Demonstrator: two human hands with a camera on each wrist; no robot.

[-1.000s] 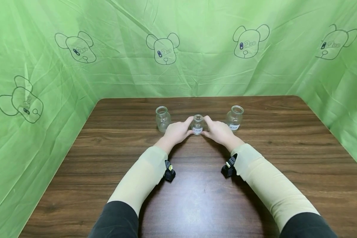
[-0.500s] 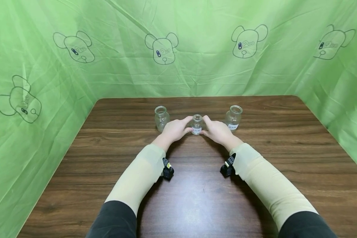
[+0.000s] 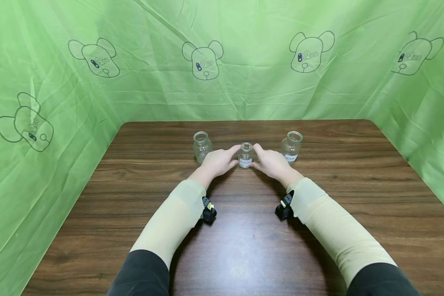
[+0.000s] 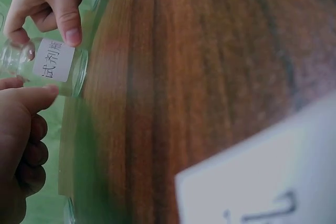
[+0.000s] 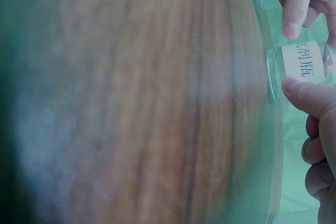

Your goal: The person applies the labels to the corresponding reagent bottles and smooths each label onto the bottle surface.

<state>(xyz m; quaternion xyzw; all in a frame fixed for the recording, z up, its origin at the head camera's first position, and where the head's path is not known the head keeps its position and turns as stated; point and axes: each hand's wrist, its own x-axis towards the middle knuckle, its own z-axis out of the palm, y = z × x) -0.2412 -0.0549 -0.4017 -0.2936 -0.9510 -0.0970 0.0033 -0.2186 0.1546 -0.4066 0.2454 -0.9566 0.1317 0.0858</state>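
Note:
A small clear glass reagent bottle [image 3: 246, 155] stands upright on the table, its white label facing me. My left hand [image 3: 216, 163] holds it from the left, index finger by the neck and thumb at the lower body. From the other side my right hand [image 3: 274, 163] holds it the same way; in the left wrist view the right thumb [image 4: 71, 27] presses the label's edge. Larger glass bottles flank the hands: one behind the left hand [image 3: 202, 146], and a labelled bottle [image 3: 291, 144] behind the right hand. Their lower parts are partly covered by my hands.
The brown wooden table [image 3: 237, 238] reaches back to a green curtain [image 3: 244, 90] printed with bear-head drawings, which also hangs at both sides. Close to the lens in the left wrist view is a blurred white label [image 4: 278, 177].
My left hand and forearm have shifted very slightly left. The small bottle, both larger bottles and my right hand stay in place.

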